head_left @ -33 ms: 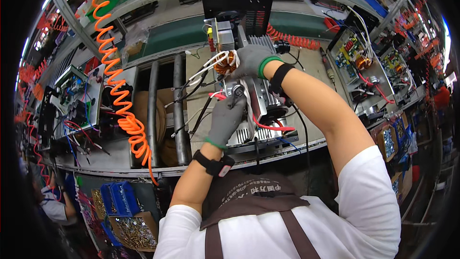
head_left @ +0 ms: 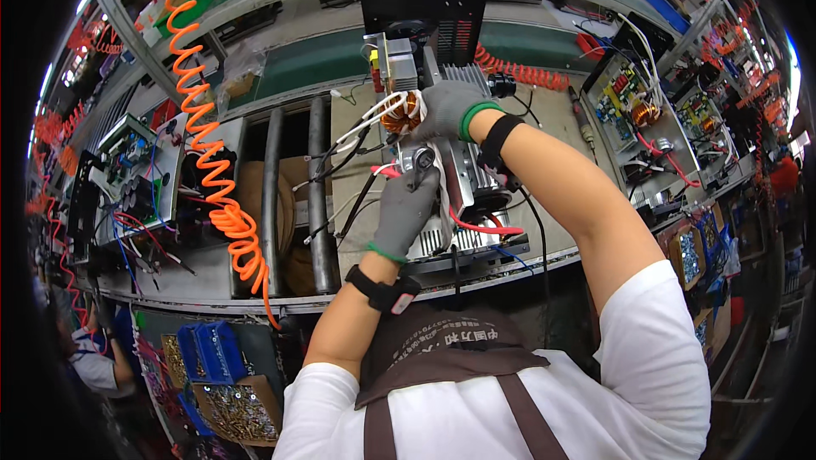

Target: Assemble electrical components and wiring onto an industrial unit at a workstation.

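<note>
In front of me an open electronic unit lies on the bench, with a finned metal heat sink [head_left: 463,77] and an upright black panel [head_left: 425,1] at its far end. My left hand [head_left: 406,209], in a grey glove, has its fingertips closed on a round silver fitting [head_left: 416,156] low in the unit. My right hand [head_left: 453,109], also gloved, reaches over the heat sink beside a copper-wound coil [head_left: 397,116]. Its fingers are bent, and what they grip is hidden. White wires [head_left: 361,124] loop left from the coil, and a red cable [head_left: 484,227] runs out near me.
Metal rollers [head_left: 318,196] and a hanging orange coiled hose [head_left: 204,133] are on the left, beyond them another opened unit [head_left: 140,171]. More units [head_left: 637,111] and a screwdriver-like tool [head_left: 584,124] lie right. Blue bins [head_left: 212,354] and a box of screws [head_left: 238,409] sit below left.
My left hand has shifted slightly, its fingertips drawn a little toward me, so more of the round fitting's face shows. My right hand has stayed in place.
</note>
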`<state>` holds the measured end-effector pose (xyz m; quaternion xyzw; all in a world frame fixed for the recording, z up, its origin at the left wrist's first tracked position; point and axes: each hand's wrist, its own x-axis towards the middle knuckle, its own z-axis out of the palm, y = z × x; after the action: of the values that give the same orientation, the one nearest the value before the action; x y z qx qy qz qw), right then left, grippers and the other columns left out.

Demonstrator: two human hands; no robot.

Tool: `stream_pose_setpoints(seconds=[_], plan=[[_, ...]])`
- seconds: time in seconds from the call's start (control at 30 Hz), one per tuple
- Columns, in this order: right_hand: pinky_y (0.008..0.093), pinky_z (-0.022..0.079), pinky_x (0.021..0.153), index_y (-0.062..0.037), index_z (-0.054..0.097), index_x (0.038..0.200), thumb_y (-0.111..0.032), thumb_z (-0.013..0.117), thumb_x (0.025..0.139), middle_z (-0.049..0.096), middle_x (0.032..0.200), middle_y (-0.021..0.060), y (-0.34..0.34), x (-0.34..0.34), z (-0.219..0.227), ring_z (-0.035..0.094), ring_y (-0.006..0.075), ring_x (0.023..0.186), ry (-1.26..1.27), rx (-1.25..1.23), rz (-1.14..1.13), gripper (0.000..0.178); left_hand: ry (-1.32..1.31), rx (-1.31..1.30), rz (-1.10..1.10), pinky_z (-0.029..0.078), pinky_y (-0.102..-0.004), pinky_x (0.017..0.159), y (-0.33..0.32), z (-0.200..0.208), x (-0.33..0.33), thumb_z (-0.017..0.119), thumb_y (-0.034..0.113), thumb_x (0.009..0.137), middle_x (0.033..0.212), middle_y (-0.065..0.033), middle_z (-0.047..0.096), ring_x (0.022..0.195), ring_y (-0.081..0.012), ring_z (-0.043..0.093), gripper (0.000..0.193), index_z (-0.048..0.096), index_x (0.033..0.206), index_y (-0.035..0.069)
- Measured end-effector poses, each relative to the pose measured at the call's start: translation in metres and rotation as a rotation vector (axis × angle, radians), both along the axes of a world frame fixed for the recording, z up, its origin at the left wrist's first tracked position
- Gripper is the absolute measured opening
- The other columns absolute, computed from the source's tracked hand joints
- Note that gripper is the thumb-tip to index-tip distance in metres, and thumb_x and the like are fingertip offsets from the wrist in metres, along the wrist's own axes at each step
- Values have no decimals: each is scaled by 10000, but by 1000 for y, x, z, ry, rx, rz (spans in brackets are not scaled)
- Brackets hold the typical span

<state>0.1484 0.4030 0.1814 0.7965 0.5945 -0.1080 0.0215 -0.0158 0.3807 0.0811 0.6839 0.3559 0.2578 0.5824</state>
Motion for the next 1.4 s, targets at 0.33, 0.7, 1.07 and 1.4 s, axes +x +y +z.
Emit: stream_pose_setpoints(seconds=[0.33,0.7,1.07,1.4], plan=[[401,525,717,-111,716,941,-319,648,697,694,905,103,16,-5,6,672,278,833,-322,-191,221,328,-77,20,-88,403,-256,574,4,-23,34,521,177,896,746,-5,549,632,-82,465,261,568,1093,13],[397,523,709,-129,717,926,-307,619,718,692,882,93,48,-11,-1,673,266,811,-500,-334,432,291,-32,150,-114,468,-372,801,4,-23,24,532,233,876,992,-232,624,917,-331,615,423,496,1247,34],[376,518,687,-91,717,865,-475,703,675,678,808,136,26,1,3,666,295,777,-231,-62,191,428,25,136,-131,481,-377,759,-13,-13,8,572,316,868,985,-225,628,868,-351,628,559,416,1356,92],[374,536,707,-36,713,878,-224,715,706,676,858,149,23,10,-28,670,301,840,-206,115,126,254,28,399,-95,490,-405,728,-10,-14,15,598,232,820,943,-206,633,833,-346,627,557,440,1331,78]])
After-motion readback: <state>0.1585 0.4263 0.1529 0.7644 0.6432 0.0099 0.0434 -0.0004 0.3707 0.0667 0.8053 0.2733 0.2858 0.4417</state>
